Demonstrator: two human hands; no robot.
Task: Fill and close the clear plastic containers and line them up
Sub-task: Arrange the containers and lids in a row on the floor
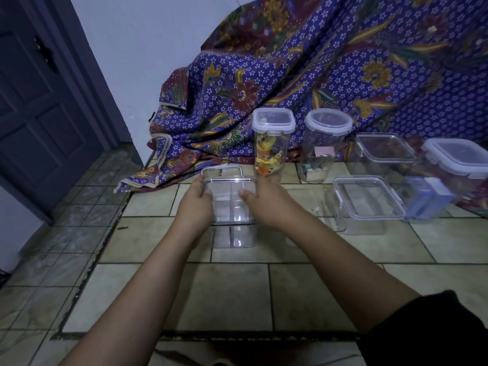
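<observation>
Clear container [232,210] sits between the hands; left hand [196,207] and right hand [266,207] each grip one side, thumbs resting on its lid [229,181].

— Which one is in front?
— The clear square container [230,210], upright, lid [229,181] on top, gripped between the left hand [196,206] and right hand [266,204].
— Behind it?
— A tall square jar [272,143], lidded, holding orange and yellow wrappers, with a tall round jar [325,146] just beside it, lidded, perhaps paper slips at the bottom. Right of those, a low lidded box [368,203] stands on the floor [232,291].
</observation>
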